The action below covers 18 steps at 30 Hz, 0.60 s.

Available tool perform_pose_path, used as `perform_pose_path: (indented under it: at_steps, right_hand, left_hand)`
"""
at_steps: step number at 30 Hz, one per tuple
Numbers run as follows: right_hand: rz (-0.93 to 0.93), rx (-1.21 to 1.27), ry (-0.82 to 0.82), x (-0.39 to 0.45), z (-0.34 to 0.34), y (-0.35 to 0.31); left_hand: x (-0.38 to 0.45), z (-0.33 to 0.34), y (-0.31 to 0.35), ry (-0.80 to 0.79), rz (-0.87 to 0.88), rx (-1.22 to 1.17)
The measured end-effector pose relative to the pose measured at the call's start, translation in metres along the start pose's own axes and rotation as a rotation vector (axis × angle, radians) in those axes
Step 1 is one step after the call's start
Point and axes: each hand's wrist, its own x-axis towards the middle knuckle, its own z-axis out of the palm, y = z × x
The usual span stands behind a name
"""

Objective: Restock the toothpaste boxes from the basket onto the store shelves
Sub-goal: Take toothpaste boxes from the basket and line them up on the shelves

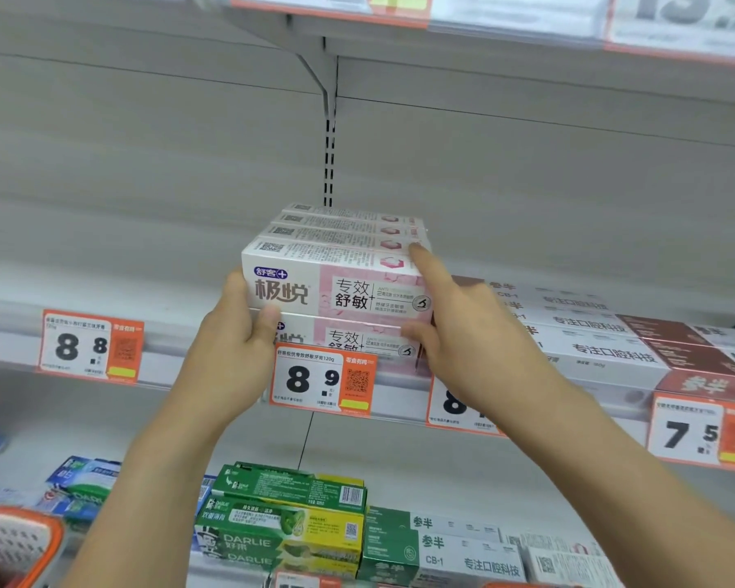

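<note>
At the lower left of the frame the orange rim of the basket (39, 541) shows, blurred. Just beyond it, the lower shelf holds green Darlie toothpaste boxes (285, 519) and white-and-green boxes (450, 549) to their right. Both forearms rise from there to mid-frame. The left hand (234, 333) grips the left end of the pink-and-white toothpaste boxes (336, 286) — thumb on the front face, fingers hidden behind. The right hand (463, 333) presses the right end, index finger laid straight along the top edge, thumb on the lower box. The stack (two high, several deep) sits on the middle shelf (179, 354) above the 8.9 price tag (323, 379). Left of it the shelf lies open; right, white-and-maroon boxes (612, 345) stand just beside the stack. Behind — a bare back panel (145, 142).
</note>
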Motion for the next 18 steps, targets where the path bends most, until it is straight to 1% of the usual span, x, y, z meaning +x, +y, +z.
perform_pose_path:
  at_steps: [4, 6, 8, 10, 12, 13, 14, 15, 17, 18]
  right_hand:
    - [0.000, 0.054, 0.037, -0.001, 0.010, 0.000]
    - [-0.001, 0.087, 0.069, -0.004, 0.010, 0.001]
    - [0.005, 0.124, 0.180, -0.013, 0.009, 0.009]
    - [-0.017, 0.177, 0.365, -0.030, 0.011, 0.019]
    - [-0.078, 0.242, 0.573, -0.057, 0.017, 0.031]
    - [-0.092, 0.270, 0.646, -0.074, 0.021, 0.037]
    - [-0.096, 0.300, 0.684, -0.092, 0.027, 0.045]
    - [-0.085, 0.326, 0.688, -0.110, 0.034, 0.053]
    - [-0.004, 0.341, 0.616, -0.151, 0.053, 0.073]
    - [0.053, 0.343, 0.541, -0.172, 0.063, 0.085]
  left_hand:
    - [-0.004, 0.002, 0.001, -0.022, 0.027, -0.006]
    - [-0.007, 0.004, 0.002, 0.002, 0.046, -0.055]
    - [-0.016, 0.010, 0.003, 0.114, 0.076, -0.056]
    - [-0.030, 0.016, 0.007, 0.303, 0.115, -0.033]
    - [-0.047, 0.024, 0.014, 0.485, 0.232, -0.074]
    - [-0.055, 0.029, 0.017, 0.514, 0.309, -0.118]
    - [-0.063, 0.037, 0.019, 0.474, 0.378, -0.161]
    - [-0.072, 0.047, 0.021, 0.372, 0.424, -0.193]
    - [-0.094, 0.078, 0.022, 0.044, 0.435, -0.193]
    - [-0.107, 0.095, 0.022, -0.135, 0.425, -0.159]
